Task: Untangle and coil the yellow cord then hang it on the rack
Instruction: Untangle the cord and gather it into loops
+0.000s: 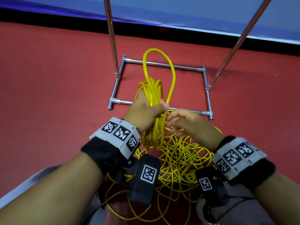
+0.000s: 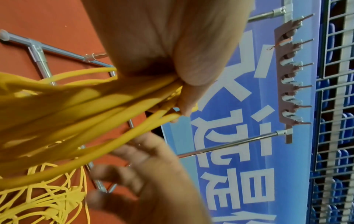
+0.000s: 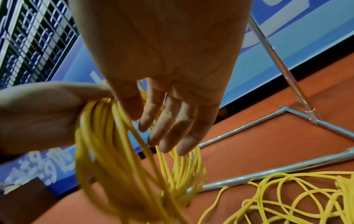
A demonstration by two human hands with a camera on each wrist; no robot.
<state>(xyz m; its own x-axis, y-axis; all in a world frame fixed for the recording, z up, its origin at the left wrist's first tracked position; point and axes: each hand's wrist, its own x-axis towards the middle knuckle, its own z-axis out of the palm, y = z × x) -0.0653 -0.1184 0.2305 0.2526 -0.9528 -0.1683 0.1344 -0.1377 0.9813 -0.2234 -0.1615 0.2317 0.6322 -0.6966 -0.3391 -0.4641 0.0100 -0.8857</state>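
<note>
1. On the red floor (image 1: 48, 78), at 12 o'clock from the person, stands the metal rack (image 1: 162, 64); its rectangular tube base lies flat and two uprights rise out of the top of the head view.
2. The left hand (image 1: 144, 109) has its grip closed round a bundle of coiled loops of the yellow cord (image 1: 154, 95), with the thumb pressed across the strands.
3. One longer loop stands up from that bundle toward 12 o'clock and crosses the far bar of the rack base.
4. The right hand (image 1: 186, 120) sits just at 3 o'clock of the left, its fingers (image 3: 168, 121) loosely spread and relaxed beside the bundle; its grip is open and holds nothing.
5. The rest of the cord lies in a loose tangle on the floor at 6 o'clock of the hands, between the forearms.
6. In the left wrist view a brown board of hooks (image 2: 287, 72) is fixed across the top of the rack, in front of a blue banner (image 2: 239, 136) with white lettering.
</note>
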